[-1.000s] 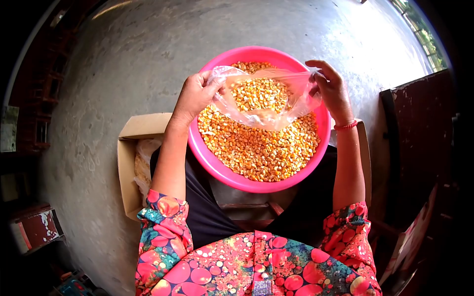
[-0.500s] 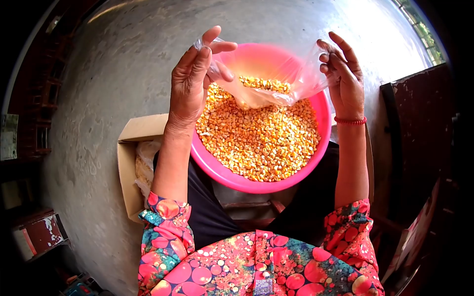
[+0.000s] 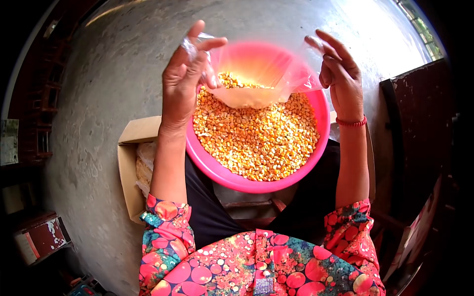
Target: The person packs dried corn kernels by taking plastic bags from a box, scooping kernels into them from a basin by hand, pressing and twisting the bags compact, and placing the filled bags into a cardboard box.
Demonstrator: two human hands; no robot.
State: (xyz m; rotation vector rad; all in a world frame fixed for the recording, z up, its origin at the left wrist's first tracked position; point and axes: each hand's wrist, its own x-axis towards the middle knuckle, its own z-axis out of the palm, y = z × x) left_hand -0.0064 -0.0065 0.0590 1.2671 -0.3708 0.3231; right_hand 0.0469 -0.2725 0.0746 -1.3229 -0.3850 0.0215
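Note:
A clear plastic bag (image 3: 252, 96) is stretched between my two hands above a pink basin (image 3: 217, 173). Loose yellow corn kernels (image 3: 261, 143) fill much of the basin. My left hand (image 3: 185, 81) holds the bag's left edge, with the plastic wrapped around its raised fingers. The right edge is gripped by my right hand (image 3: 340, 79), which has a red bead bracelet (image 3: 351, 122) at the wrist. The bag's lower part hangs just over the kernels at the far side of the basin and looks slack.
An open cardboard box (image 3: 129, 180) with a plastic bag (image 3: 145, 165) inside stands left of my legs. The basin rests between my knees. Dark wooden furniture (image 3: 419, 113) is at the right, and a small cabinet (image 3: 44, 237) stands at the lower left.
My left hand has moved slightly left and up, and my right hand slightly left. The bag between them is spread wider, and its lower part has shifted a little left.

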